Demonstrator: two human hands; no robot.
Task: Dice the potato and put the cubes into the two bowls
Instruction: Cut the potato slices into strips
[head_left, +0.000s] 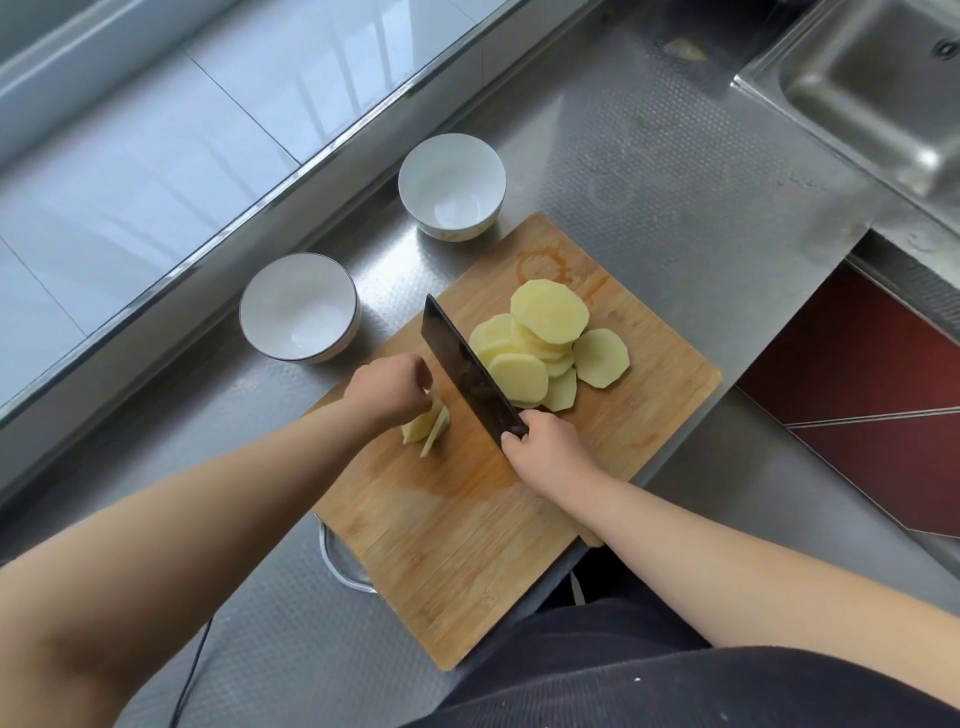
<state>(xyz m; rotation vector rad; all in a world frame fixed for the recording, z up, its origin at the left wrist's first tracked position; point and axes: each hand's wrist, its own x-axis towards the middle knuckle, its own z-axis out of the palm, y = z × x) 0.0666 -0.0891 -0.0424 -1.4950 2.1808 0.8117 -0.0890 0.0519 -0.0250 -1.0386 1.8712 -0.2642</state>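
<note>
A pile of peeled potato slices (545, 343) lies on the far right part of the wooden cutting board (467, 545). My left hand (387, 389) pinches the remaining end of the potato (423, 423), with thin slices leaning off it. My right hand (545, 447) grips the handle of a dark cleaver (465, 364), whose blade stands between the held piece and the pile. Two empty white bowls sit on the counter beyond the board: one (298, 306) to the left, the other (452, 184) farther back.
The board lies on a steel counter (675, 182) and overhangs its front edge. A steel sink (872, 88) is at the top right. A metal rim (343, 566) shows under the board's left edge. A tiled ledge runs along the left.
</note>
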